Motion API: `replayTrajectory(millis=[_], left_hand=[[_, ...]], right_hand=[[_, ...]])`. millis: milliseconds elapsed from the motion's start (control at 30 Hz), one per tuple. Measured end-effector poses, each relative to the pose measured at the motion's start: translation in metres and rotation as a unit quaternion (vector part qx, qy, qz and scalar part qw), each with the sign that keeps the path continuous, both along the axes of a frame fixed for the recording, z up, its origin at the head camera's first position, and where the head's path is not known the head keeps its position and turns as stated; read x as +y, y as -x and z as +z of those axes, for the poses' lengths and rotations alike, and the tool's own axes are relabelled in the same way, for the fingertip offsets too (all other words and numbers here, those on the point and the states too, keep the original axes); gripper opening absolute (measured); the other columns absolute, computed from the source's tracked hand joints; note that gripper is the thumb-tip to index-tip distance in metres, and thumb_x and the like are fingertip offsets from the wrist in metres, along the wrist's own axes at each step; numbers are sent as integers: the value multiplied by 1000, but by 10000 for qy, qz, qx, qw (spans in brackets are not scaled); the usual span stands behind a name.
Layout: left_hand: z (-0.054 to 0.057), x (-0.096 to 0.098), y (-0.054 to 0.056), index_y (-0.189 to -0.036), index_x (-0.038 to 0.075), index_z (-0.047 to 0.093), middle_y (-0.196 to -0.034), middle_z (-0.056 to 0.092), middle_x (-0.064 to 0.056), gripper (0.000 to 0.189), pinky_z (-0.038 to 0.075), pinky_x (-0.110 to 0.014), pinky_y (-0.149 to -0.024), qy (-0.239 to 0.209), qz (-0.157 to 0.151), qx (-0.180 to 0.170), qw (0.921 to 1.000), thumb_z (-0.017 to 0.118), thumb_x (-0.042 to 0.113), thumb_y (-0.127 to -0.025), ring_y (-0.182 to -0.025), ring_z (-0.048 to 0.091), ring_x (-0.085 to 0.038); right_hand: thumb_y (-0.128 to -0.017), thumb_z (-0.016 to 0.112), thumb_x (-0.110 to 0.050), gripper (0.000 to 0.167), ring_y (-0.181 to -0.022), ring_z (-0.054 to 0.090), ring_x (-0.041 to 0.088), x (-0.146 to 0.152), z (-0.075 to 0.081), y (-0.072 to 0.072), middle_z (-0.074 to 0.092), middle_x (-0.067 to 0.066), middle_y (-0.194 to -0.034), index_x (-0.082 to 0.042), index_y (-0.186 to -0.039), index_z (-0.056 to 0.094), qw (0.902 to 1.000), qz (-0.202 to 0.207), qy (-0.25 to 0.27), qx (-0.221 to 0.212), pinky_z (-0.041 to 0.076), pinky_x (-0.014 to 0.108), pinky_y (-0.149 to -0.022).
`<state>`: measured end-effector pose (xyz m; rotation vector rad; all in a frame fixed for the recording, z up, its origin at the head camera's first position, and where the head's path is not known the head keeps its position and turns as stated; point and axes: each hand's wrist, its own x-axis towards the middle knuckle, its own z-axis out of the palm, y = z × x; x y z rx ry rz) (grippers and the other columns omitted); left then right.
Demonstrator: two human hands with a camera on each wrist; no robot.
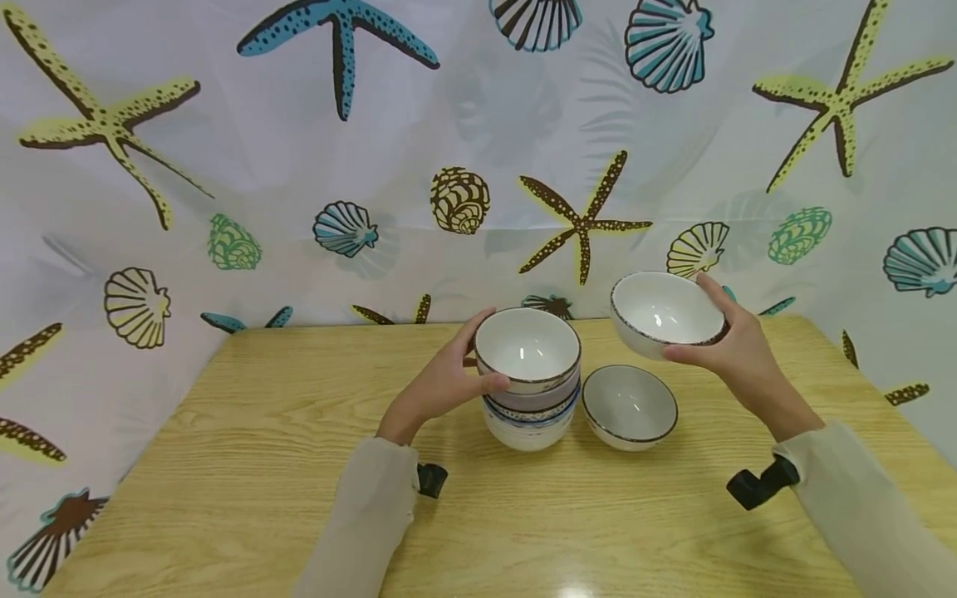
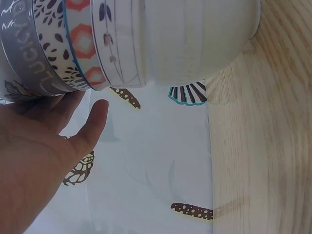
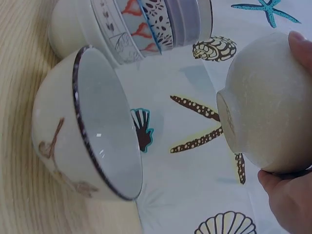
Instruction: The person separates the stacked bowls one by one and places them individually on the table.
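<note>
On the left, a broad stretch of wood runs along the tabletop [image 1: 262,432] to its side edge, with the printed cloth [image 1: 262,166] hanging behind the back edge. Then comes the left hand [image 1: 446,378], its fingers curled round the upper part of the stack [image 1: 529,409], thumb in front. From the head I see into the top bowl; the left wrist view shows the sides instead, with a grey bowl [image 2: 29,48] lettered "LUCKY" and an orange pattern [image 2: 82,41] further down. Just right of the stack, the low bowl [image 1: 630,407] sits upright on the wood; only the right wrist view shows the brown twig [image 3: 51,141] painted on its side. Above and to its right, the held bowl [image 1: 664,307] hangs tilted in the air, pinched between thumb and fingers of the right hand [image 1: 736,349]. Its foot [image 3: 228,124] shows only from the right wrist, as does the gap parting it from the low bowl. More wood lies rightward, and in front of the stack towards the person.
</note>
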<state>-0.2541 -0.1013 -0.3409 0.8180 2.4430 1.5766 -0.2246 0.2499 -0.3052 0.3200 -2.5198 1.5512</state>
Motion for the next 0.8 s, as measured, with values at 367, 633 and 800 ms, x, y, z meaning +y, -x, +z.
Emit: replayTrajectory(millis=[367, 633, 800], left_hand=[[2, 0, 0, -153, 19, 17, -151, 31, -12, 124, 35, -53, -107, 5, 17, -17, 10000, 66, 79, -56, -137, 35, -32], [1, 0, 0, -153, 19, 16, -151, 31, -13, 125, 36, -53, -107, 6, 15, -3, 10000, 65, 80, -56, -136, 37, -32], [1, 0, 0, -153, 19, 16, -151, 31, -13, 123, 36, -53, -107, -10, 11, 1, 10000, 67, 78, -58, -136, 36, -32]], right_hand=[[-83, 75, -13, 101, -128, 32, 41, 27, -16, -7, 16, 24, -156, -14, -155, 4, 9994, -275, -136, -179, 39, 1, -77], [-84, 73, -14, 100, -131, 29, 45, 43, -32, -11, 5, 21, -159, -9, -154, 2, 9985, -415, -236, -279, 37, 0, -77], [-86, 72, -17, 99, -128, 31, 45, 53, -43, -14, 8, 24, -157, -9, -154, 1, 9973, -549, -333, -349, 36, -1, -75]])
